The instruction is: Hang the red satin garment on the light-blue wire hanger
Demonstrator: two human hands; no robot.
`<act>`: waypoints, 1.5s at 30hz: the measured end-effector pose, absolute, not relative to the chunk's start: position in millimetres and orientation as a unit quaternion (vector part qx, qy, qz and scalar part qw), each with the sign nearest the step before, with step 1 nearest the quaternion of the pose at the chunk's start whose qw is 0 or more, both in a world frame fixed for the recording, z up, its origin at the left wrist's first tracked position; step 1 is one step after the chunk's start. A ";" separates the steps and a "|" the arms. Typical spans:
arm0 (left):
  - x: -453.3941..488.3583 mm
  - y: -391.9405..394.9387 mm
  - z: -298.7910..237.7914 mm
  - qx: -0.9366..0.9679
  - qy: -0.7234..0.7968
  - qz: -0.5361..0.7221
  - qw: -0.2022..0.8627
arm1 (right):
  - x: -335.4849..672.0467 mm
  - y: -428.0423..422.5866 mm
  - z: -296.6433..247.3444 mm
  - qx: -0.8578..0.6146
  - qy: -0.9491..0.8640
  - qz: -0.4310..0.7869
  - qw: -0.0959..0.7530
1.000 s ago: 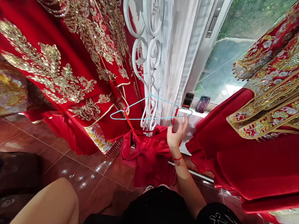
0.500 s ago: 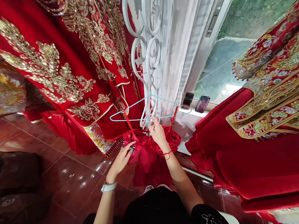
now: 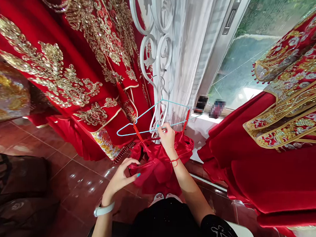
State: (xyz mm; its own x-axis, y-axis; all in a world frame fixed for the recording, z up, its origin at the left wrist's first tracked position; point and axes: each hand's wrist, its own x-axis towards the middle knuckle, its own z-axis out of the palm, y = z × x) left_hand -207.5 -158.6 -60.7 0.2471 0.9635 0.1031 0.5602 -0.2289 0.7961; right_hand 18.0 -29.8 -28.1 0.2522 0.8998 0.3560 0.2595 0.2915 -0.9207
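Note:
A light blue wire hanger (image 3: pixel 147 112) hangs from the white scrolled metal stand (image 3: pixel 159 57), with a plain red satin garment (image 3: pixel 159 162) suspended from it by thin red straps. My right hand (image 3: pixel 167 135) is closed on the garment's top edge just under the hanger's lower bar. Lower down, my left hand (image 3: pixel 124 175), with a white watch on its wrist, pinches a fold of the same red garment on its left side.
Red gowns with gold embroidery (image 3: pixel 70 61) hang at the left, and another embroidered red gown (image 3: pixel 286 142) at the right. A white sheer curtain (image 3: pixel 189 52) and a window (image 3: pixel 240 63) lie behind. Dark bags (image 3: pixel 20 188) sit on the glossy reddish floor tiles (image 3: pixel 88 186).
My left hand came up into view and took hold of the garment's left fold. My right hand moved from the hanger's right end to the middle, at the garment's top.

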 end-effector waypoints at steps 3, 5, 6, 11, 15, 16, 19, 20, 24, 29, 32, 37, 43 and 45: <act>-213.4 -149.6 -51.7 0.686 0.537 0.378 0.313 | 19.3 -30.3 -24.3 -0.536 -0.538 0.289 0.582; -215.0 -138.9 -47.0 0.662 0.544 0.425 0.291 | 20.2 -31.2 -22.4 -0.544 -0.537 0.296 0.572; -215.1 -132.9 -45.0 0.648 0.549 0.450 0.276 | 20.6 -31.7 -21.8 -0.548 -0.538 0.299 0.567; -213.0 -107.1 -41.1 0.575 0.599 0.496 0.254 | 20.6 -34.2 -21.3 -0.566 -0.540 0.300 0.546; -213.2 -99.7 -44.3 0.526 0.608 0.471 0.363 | 19.5 -34.7 -23.7 -0.569 -0.544 0.295 0.542; -213.9 -99.5 -44.4 0.535 0.602 0.467 0.365 | 19.3 -34.7 -24.3 -0.569 -0.545 0.294 0.541; -219.3 -100.4 -41.5 0.616 0.568 0.437 0.327 | 18.6 -34.8 -24.5 -0.572 -0.547 0.292 0.537; -222.5 -100.7 -39.5 0.643 0.553 0.416 0.328 | 18.3 -35.0 -23.9 -0.574 -0.547 0.290 0.536; -236.0 -100.0 -27.2 0.675 0.508 0.338 0.415 | 17.6 -36.6 -20.3 -0.585 -0.546 0.279 0.531; -231.9 -97.8 -6.8 0.690 0.499 0.304 0.428 | 18.1 -37.9 -20.9 -0.589 -0.547 0.281 0.524; -222.9 -96.0 -2.6 0.677 0.512 0.358 0.390 | 18.6 -37.6 -23.0 -0.588 -0.551 0.281 0.521; -222.7 -92.1 -11.8 0.651 0.518 0.425 0.355 | 18.5 -37.8 -22.6 -0.590 -0.551 0.283 0.518; -237.7 -95.0 -22.8 0.532 0.603 0.497 0.326 | 17.1 -38.5 -21.1 -0.595 -0.549 0.279 0.517; -238.0 -96.3 -25.0 0.480 0.609 0.526 0.350 | 16.5 -38.2 -21.5 -0.591 -0.549 0.283 0.519</act>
